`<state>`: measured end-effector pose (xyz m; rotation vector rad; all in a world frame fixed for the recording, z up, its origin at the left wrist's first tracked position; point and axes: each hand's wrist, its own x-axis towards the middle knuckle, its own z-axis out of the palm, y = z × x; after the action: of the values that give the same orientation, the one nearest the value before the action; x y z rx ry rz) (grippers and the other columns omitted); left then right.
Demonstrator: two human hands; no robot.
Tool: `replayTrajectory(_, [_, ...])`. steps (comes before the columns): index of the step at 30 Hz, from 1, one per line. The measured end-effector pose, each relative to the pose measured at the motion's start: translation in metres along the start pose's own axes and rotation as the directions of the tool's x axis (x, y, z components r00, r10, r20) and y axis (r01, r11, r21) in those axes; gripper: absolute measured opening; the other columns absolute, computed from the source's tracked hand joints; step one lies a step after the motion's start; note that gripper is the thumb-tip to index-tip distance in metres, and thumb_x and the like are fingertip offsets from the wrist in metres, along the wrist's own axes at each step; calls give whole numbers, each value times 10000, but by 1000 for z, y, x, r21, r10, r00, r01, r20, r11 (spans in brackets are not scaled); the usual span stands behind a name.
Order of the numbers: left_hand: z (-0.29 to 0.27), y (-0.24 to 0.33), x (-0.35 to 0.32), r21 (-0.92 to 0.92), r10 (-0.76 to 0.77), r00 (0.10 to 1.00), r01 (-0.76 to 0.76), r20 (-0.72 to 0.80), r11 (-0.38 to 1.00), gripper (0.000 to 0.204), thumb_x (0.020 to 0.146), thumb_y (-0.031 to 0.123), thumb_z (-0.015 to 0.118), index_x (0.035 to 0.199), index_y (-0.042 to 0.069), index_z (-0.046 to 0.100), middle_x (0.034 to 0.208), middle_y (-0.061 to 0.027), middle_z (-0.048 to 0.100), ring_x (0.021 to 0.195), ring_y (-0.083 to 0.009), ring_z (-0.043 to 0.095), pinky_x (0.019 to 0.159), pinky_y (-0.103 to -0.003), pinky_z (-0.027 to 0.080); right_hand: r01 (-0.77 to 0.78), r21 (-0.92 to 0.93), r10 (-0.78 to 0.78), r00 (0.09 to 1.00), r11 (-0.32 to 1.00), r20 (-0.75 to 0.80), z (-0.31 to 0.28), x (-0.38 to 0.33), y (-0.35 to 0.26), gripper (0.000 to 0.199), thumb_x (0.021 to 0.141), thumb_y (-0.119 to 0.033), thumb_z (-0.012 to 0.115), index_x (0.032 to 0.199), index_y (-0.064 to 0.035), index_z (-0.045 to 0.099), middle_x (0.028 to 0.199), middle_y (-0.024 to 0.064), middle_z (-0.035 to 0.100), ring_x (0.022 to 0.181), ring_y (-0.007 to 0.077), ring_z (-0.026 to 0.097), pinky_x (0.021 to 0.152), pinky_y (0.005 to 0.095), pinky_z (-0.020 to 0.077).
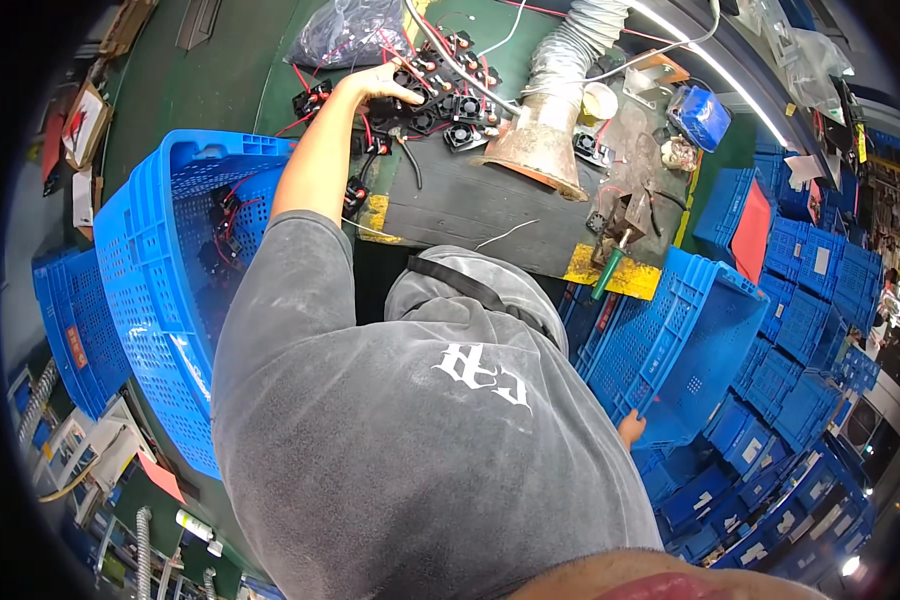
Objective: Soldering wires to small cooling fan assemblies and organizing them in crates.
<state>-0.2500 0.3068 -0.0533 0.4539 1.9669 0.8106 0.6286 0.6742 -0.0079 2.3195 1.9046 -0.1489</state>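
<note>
My left hand (385, 85) reaches over a pile of small black cooling fans (465, 108) with red wires on the workbench. Its thumb and fingers are spread apart at the edge of the pile, and the fingertips are partly hidden among the fans. Down at my right side, my right hand (631, 428) has its fingers closed on the edge of an upright-walled blue plastic crate (705, 370). Most of my right arm is hidden behind my grey shirt.
Left of me stands another blue crate (150, 260) with several fans inside. A fume hood (535, 150) on a flexible duct (575, 50) hangs over the bench. A green-handled soldering iron (610, 270) rests near the front right corner. Stacked blue crates (800, 310) fill the right.
</note>
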Motion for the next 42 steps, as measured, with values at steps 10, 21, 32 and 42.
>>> replayTrajectory(10, [21,-19,-10,-209,54,963,-112,-265,972,1176,599,404,930,1543,80,307,1516,-206,426,1421,-308,384,1171,-412,295,6,-2,-6,997,1000,-73,-4,-11,-12,615,842,-452,595,1250,8,616,1214,284,638,1107,467,598,956,511,465])
replayTrajectory(21, [23,-21,-13,-229,179,946,-243,-269,943,1090,579,308,954,1485,51,405,1492,-154,469,1406,-283,400,1173,-379,293,-20,-10,20,999,1000,-29,-3,-11,-16,649,838,-414,617,1279,60,578,1266,294,610,1151,461,580,989,497,455])
replayTrajectory(32, [34,9,-69,-365,127,876,-320,-464,874,951,615,193,937,1415,28,450,1403,-88,527,1327,-232,461,1113,-347,355,57,80,-55,998,995,-32,0,-9,-1,609,814,-388,610,1261,25,603,1238,279,625,1123,459,587,981,501,451])
replayTrajectory(42, [58,26,-115,-682,-41,950,-191,-310,706,1056,693,115,878,1533,5,247,1428,-172,479,1240,-274,556,1013,-395,490,35,53,-33,998,998,-50,1,-12,-6,642,800,-385,624,1282,37,582,1252,293,614,1137,464,583,987,503,451])
